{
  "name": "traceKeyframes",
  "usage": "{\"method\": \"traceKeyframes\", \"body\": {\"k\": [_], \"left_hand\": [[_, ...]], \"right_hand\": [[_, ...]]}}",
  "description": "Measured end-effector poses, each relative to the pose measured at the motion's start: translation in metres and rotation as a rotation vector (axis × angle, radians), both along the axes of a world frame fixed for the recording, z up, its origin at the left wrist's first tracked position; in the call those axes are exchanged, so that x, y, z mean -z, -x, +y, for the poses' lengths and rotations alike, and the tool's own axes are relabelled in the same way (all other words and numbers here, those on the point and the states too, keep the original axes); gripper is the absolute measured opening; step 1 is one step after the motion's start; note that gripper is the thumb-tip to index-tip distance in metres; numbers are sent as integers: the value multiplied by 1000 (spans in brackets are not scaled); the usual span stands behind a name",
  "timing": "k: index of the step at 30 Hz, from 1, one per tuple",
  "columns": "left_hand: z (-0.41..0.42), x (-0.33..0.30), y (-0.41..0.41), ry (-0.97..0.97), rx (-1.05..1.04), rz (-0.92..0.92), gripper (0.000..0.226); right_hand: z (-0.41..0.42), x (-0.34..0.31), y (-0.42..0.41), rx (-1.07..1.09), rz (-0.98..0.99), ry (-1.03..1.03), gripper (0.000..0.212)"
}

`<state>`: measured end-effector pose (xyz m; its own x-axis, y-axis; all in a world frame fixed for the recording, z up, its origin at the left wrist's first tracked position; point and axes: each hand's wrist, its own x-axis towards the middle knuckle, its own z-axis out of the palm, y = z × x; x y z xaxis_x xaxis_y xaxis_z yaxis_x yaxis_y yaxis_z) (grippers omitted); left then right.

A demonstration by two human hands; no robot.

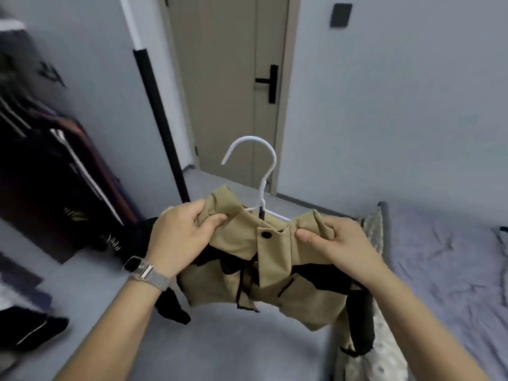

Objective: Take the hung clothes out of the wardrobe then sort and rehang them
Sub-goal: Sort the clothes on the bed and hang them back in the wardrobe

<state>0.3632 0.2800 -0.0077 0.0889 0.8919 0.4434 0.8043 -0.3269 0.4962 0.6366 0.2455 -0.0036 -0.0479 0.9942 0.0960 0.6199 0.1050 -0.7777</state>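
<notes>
Between my two hands, out in front of me above the grey floor (pixel 233 347), hangs a khaki jacket (pixel 275 259) with black trim, draped on a white plastic hanger (pixel 262 171). My left hand (pixel 181 237) pinches the left side of the collar, thumb on top and fingers curled behind the cloth; my right hand (pixel 332 243) pinches the right side in the same way. A black button (pixel 266 234) sits at the neck, just between the two thumbs. I see the hanger's hook standing upright above the collar, in front of the beige door (pixel 233 92) with its black handle (pixel 270 82). A watch (pixel 145 270) with a mesh band is on my left wrist. To my left the open wardrobe (pixel 41 160) holds dark clothes, blurred. To my right lies the bed (pixel 453 270) with a rumpled lilac sheet, the jacket's lower right edge hanging just beside it.
</notes>
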Motion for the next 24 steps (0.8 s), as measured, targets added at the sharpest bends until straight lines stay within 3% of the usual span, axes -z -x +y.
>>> {"method": "traceKeyframes", "body": {"k": [3,8,12,17,24], "left_hand": [[6,8,54,24,-105,-32,37],[23,50,161,157,-329,37,48],[37,75,241,233,-427,-81,16],[54,70,332,269,-515,-135,46],[82,58,428,210,-696,-353,31]], "right_hand": [[45,6,52,-110,51,61,34],[113,25,165,-227,79,150,44],[152,32,263,-270,29,189,48],[205,35,371,-321,12,206,51],[264,20,502,-521,180,360,32]]}}
